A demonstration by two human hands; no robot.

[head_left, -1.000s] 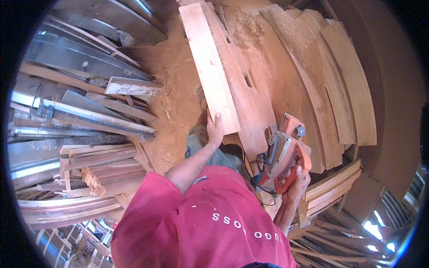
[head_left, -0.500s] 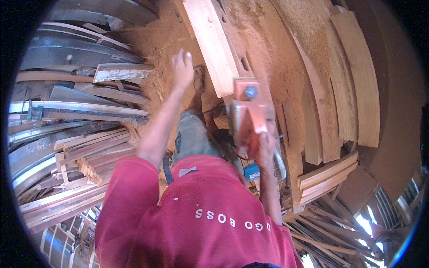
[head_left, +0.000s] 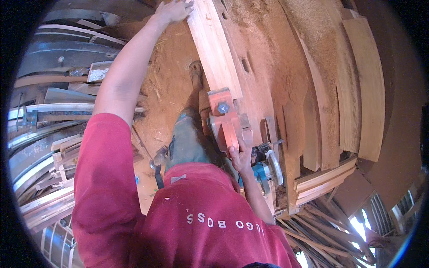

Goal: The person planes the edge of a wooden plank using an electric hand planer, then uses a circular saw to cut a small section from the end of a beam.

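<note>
My right hand (head_left: 241, 155) is wrapped round the handle of a red electric hand planer (head_left: 225, 121). The planer's front, with its dark blue knob, sits over the near end of a pale wooden board (head_left: 213, 49). Stretched far forward, my left hand (head_left: 174, 11) has its fingertips on the left edge of the same board, near the top of the view. Its fingers are bent at that edge; the thumb is hard to make out. The board lies on a larger, dust-covered slab (head_left: 257, 85) with slots cut in it.
A blue power saw (head_left: 263, 172) with a round metal guard lies right of my right forearm. Long planks (head_left: 364, 89) stand along the right. Stacked timber (head_left: 62, 152) and curved boards (head_left: 67, 58) fill the left. Sawdust covers the floor (head_left: 165, 89) by my foot.
My left hand has swung forward from above the floor to the board's far left edge. My right hand has shifted the planer slightly left and back towards me.
</note>
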